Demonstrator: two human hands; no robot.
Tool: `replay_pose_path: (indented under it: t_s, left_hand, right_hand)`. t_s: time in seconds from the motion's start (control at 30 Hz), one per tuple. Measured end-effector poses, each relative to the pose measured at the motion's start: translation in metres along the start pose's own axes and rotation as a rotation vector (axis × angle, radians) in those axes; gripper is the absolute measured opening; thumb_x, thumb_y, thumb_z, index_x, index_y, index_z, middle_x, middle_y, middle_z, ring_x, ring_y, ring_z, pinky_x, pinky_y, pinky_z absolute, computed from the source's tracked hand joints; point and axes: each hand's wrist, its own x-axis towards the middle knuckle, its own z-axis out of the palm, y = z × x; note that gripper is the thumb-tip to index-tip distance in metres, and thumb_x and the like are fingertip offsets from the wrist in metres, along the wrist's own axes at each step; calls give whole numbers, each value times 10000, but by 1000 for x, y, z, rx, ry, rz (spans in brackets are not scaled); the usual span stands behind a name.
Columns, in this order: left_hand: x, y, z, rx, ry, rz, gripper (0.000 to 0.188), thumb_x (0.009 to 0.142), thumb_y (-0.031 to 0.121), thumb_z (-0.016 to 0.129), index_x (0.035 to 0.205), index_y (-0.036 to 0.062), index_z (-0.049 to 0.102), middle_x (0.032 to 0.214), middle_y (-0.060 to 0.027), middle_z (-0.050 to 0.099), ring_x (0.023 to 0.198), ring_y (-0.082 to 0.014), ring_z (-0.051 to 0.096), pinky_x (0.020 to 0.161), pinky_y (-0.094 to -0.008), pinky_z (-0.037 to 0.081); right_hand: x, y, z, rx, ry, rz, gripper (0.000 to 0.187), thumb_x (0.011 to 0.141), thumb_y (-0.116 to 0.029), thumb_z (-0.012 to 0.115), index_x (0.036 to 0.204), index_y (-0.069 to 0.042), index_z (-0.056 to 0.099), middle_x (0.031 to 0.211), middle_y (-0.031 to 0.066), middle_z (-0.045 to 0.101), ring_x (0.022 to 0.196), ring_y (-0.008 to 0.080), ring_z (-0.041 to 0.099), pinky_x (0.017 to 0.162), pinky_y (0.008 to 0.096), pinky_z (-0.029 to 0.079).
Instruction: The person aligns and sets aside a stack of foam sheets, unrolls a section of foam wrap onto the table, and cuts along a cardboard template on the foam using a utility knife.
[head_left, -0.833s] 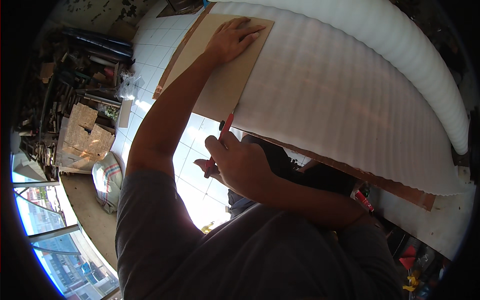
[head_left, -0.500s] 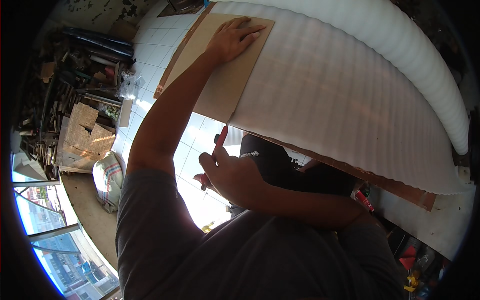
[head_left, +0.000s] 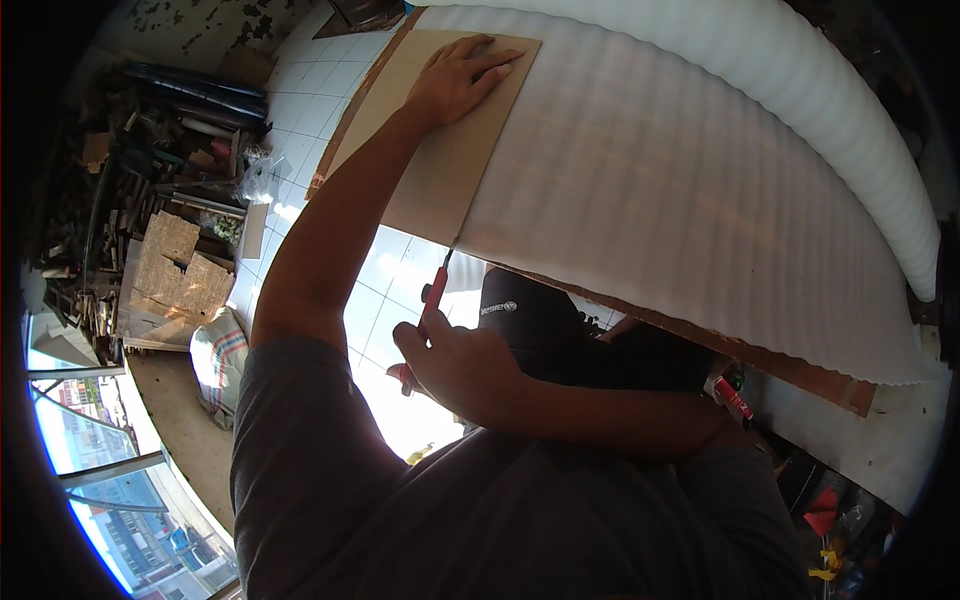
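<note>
My left hand point(head_left: 458, 82) lies flat with fingers spread on a stiff tan board point(head_left: 440, 185), near its far right corner. Under the board's right side extends a white ribbed foam sheet point(head_left: 640, 190). A red utility knife point(head_left: 436, 290) is gripped in my right hand point(head_left: 465, 375), just off the near edge of the board. Its blade points away from me and its tip meets the board's near right corner, at the foam's edge. Whether the blade is in the foam I cannot tell.
A thick foam roll point(head_left: 800, 105) curves along the far right side. Brown cardboard point(head_left: 800, 378) sticks out beneath the foam. Scrap wood and broken boards point(head_left: 170, 270) are heaped at the left, beside a white woven sack point(head_left: 218, 355). A red marker-like object point(head_left: 733, 398) lies at the right.
My right hand and the knife have drawn back slightly toward me, and more of the blade shows. My left hand stays flat on the board. The view has shifted slightly.
</note>
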Motion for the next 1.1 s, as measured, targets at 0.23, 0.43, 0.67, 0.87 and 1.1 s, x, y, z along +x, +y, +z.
replay_pose_path:
  t_s: [0.23, 0.43, 0.67, 0.87, 1.1]
  left_hand:
    - [-1, 2, -1, -9, 1, 10, 464, 1097, 630, 395, 1519, 545, 568, 1693, -58, 429, 1570, -334, 381, 1318, -500, 278]
    - [-1, -2, 1, -3, -4, 19, 461, 1100, 623, 397, 1520, 542, 568, 1687, -60, 437, 1563, -336, 393, 1313, -508, 284]
    - [-3, 1, -2, -21, 4, 56, 461, 1109, 597, 400, 1530, 516, 571, 1673, -79, 453, 1545, -342, 419, 1299, -509, 304]
    - [-3, 0, -2, -16, 15, 75, 455, 1117, 561, 416, 1534, 481, 582, 1666, -94, 460, 1526, -340, 441, 1291, -503, 316]
    - [-6, -9, -10, -188, 80, 67, 510, 1133, 452, 464, 1560, 196, 573, 1583, -173, 547, 1462, -360, 512, 1246, -485, 370]
  right_hand:
    - [-5, -5, -8, 68, -70, 49, 399, 953, -364, 796, 1085, -44, 599, 912, 118, 650, 605, 190, 717, 460, 323, 522]
    - [-14, -9, -8, 17, -102, 43, 400, 965, -370, 782, 1120, -49, 599, 934, 126, 650, 608, 197, 718, 456, 324, 521]
    - [-33, -16, -23, 60, -80, 55, 420, 962, -442, 783, 1021, -53, 638, 822, 102, 636, 568, 181, 667, 441, 299, 487]
    - [-46, -9, -83, 130, 47, 13, 403, 928, -432, 837, 968, -68, 668, 772, 45, 620, 521, 133, 593, 432, 280, 446]
    - [-80, 15, -194, 296, 304, -76, 225, 917, -183, 791, 1078, -69, 682, 788, 48, 662, 585, 155, 632, 501, 286, 494]
